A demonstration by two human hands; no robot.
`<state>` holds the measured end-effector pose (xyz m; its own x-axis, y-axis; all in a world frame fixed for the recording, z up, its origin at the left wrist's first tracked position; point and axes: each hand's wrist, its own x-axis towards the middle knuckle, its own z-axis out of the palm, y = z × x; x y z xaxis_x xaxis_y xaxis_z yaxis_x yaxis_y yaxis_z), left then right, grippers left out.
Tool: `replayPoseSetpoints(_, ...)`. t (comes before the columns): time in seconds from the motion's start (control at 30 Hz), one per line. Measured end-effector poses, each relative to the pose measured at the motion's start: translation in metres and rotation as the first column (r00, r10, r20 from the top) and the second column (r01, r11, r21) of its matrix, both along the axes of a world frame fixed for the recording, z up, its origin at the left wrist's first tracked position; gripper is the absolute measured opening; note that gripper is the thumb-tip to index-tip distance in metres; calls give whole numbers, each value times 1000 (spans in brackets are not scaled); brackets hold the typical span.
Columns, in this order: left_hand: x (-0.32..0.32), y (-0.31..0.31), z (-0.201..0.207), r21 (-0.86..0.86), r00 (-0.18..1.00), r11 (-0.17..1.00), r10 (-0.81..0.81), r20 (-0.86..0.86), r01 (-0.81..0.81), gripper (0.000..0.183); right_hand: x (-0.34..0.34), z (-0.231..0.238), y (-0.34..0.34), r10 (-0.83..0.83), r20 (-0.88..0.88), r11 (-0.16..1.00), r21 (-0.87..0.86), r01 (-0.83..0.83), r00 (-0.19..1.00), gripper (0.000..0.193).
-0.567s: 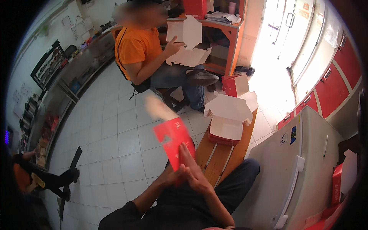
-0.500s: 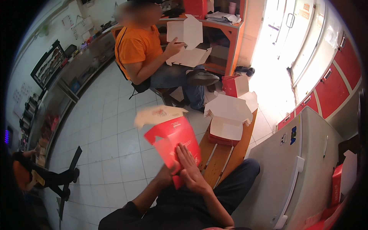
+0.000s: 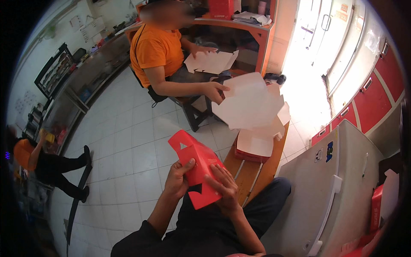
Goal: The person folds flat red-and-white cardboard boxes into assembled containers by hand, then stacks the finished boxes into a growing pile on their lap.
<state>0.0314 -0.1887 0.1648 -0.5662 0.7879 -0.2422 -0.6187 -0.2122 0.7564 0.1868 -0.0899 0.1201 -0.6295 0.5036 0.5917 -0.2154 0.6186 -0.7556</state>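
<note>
A partly folded red cardboard box (image 3: 200, 165) is held over my lap, tilted, with a cut-out slot near its upper flap and a dark opening near its lower end. My left hand (image 3: 175, 180) grips its left side, thumb on the red face and fingers behind. My right hand (image 3: 224, 188) holds the right side, its fingers lying along the panel. Ahead, a co-worker in an orange shirt (image 3: 156, 47) holds a flat white-sided carton sheet (image 3: 246, 103) above the bench. Another carton sheet (image 3: 210, 62) lies on the co-worker's lap under the other hand.
Folded red boxes with white insides (image 3: 255, 143) stand on the slatted wooden bench (image 3: 237, 180) to my right. Beside it is a grey fridge (image 3: 329, 184). A second person (image 3: 47, 165) stands at far left, near the steel counter (image 3: 85, 92). Red drawers (image 3: 364, 105) line the right wall.
The box in my hands has turned so its pale flap no longer shows, and my left hand has moved up its left side. The co-worker has brought a carton sheet over toward the bench.
</note>
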Motion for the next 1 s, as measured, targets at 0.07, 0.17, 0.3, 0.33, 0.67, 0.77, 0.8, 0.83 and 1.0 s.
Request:
replayPoseSetpoints(0.07,6,0,-16,56,1000,998,22,16,-23,23,-1,12,-19,16,-107,868,-493,-68,994,46)
replayPoseSetpoints(0.17,14,10,-25,137,994,985,98,41,-103,19,-1,13,-22,1,-178,615,-776,-141,984,42)
replayPoseSetpoints(0.3,20,14,-11,135,973,963,228,38,-231,11,1,14,-21,-160,-152,969,-214,125,975,38)
replayPoseSetpoints(0.33,22,15,-9,127,964,956,265,10,-265,10,2,16,-12,-176,-126,982,51,183,976,37)
replayPoseSetpoints(0.67,45,23,5,44,959,977,213,-186,-209,31,-9,24,26,-65,16,997,42,64,998,45)
replayPoseSetpoints(0.77,36,23,0,46,953,982,190,-236,-185,36,-3,30,22,80,51,991,101,-85,996,46)
replayPoseSetpoints(0.8,34,23,-1,40,947,983,186,-262,-182,37,-2,30,20,121,58,976,174,-129,991,46)
replayPoseSetpoints(0.83,40,26,4,61,944,975,222,-243,-213,37,-5,25,16,54,43,972,227,-63,998,47)
replayPoseSetpoints(1.0,76,32,2,209,947,927,321,-9,-312,39,-23,16,13,-250,-129,947,172,270,960,40)
